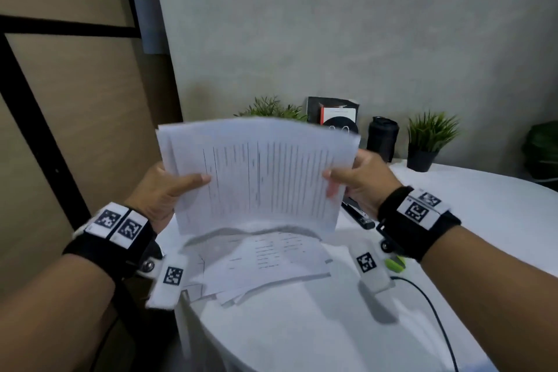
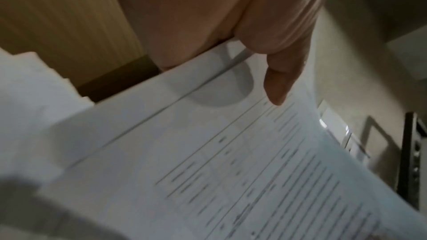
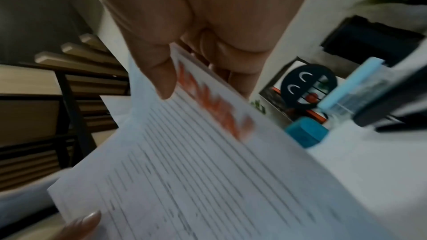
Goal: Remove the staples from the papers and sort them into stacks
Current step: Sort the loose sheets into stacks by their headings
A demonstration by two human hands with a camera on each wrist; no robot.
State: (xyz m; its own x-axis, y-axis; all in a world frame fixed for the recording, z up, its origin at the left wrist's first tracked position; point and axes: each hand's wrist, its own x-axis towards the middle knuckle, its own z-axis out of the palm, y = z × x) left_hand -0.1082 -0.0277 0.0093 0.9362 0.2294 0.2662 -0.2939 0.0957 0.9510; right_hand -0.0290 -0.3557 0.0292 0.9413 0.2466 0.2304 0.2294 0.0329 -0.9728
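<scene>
A grey wall (image 1: 332,24) and wood panelling (image 1: 60,130) are seen behind a white table (image 1: 483,220). Above the table a bundle of printed papers (image 1: 256,175) is held upright in the air, gripped at its left edge by the left hand (image 1: 160,190) and at its right edge by the right hand (image 1: 359,181); on each, the thumb is pressed on the front and the fingers are curled behind. Loose sheets (image 1: 271,260) are spread on the table below the bundle.

Head view only: two potted plants (image 1: 428,139), a black tumbler (image 1: 383,137) and a boxed item (image 1: 335,113) are noted along the wall, a black stapler (image 1: 357,214) just right of the bundle, and a black cable (image 1: 434,311).

Right wrist view only: orange print (image 3: 215,107) near the pinched edge of the bundle, blue items (image 3: 309,132) on the table beside it, too blurred to identify.

Left wrist view only: several sheet edges (image 2: 161,116) are seen stepped under the thumb (image 2: 279,79). A staple cannot be made out in any view.
</scene>
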